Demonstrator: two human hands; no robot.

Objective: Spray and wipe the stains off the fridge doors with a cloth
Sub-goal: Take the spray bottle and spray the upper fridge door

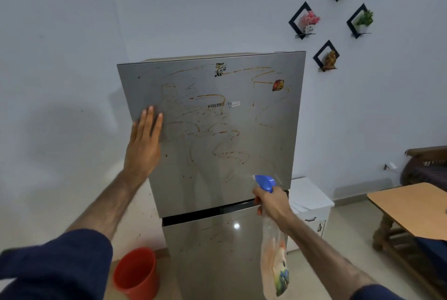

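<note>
My left hand (144, 140) lies flat and open, fingers spread, pressed against the left edge of the upper fridge door (217, 130). My right hand (271, 203) is closed around the neck of a spray bottle (274, 258), whose blue trigger head (264, 182) points at the door; the clear plastic body, with an orange label, hangs below my fist. Between my hands, the brushed grey metal panel carries thin reddish-brown stains (217, 135) in loops, streaks and drips. Fainter marks run on the lower door (212, 251), beneath my right hand and past a dark recessed gap. No cloth shows in view. Below my left forearm, a round red bucket (136, 273) stands on the floor beside the fridge. Beyond my right hand sit a white cabinet (312, 200) and a wooden worktop (408, 207) with rounded corners. On the wall above it hang black diamond-shaped shelves (303, 20).
</note>
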